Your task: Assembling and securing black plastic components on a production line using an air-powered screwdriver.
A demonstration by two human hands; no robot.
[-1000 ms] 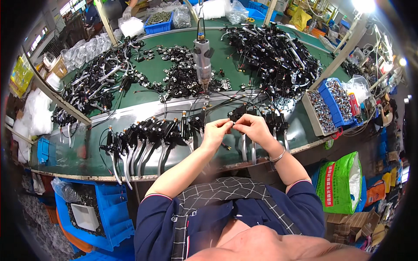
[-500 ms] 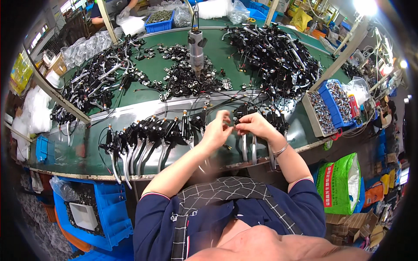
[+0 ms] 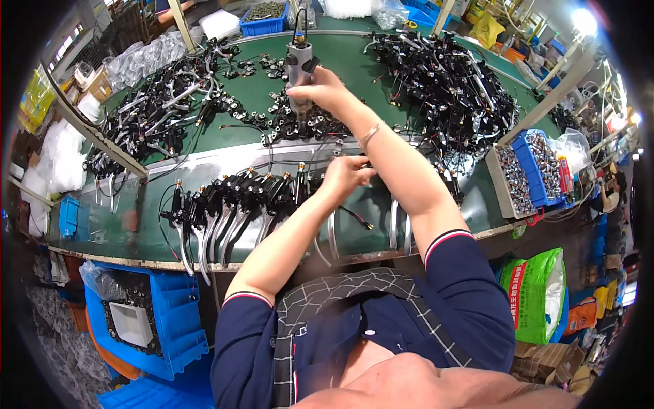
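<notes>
My right hand [image 3: 325,90] reaches far over the bench and is wrapped round a grey, cylindrical power screwdriver [image 3: 298,67] hanging upright from above. Below the tool lies a heap of small black and silver metal clamps [image 3: 281,121]. My left hand [image 3: 345,178] is at the bench's near strip, its fingers pinched together; my right forearm partly covers the fingertips, so what they hold cannot be made out. Black and silver brake levers [image 3: 230,208] stand in a row left of it. Other levers [image 3: 394,225] lie to its right, half hidden under my right arm.
Large piles of brake levers lie at the back left [image 3: 146,112] and back right [image 3: 449,88]. Trays of small metal parts [image 3: 541,167] stand at the right. A blue crate [image 3: 180,320] sits low on the left, a green sack [image 3: 545,293] low on the right.
My right hand has left the spot beside my left hand, moved up and forward, and taken hold of the hanging screwdriver. My left hand has stayed low at the near strip.
</notes>
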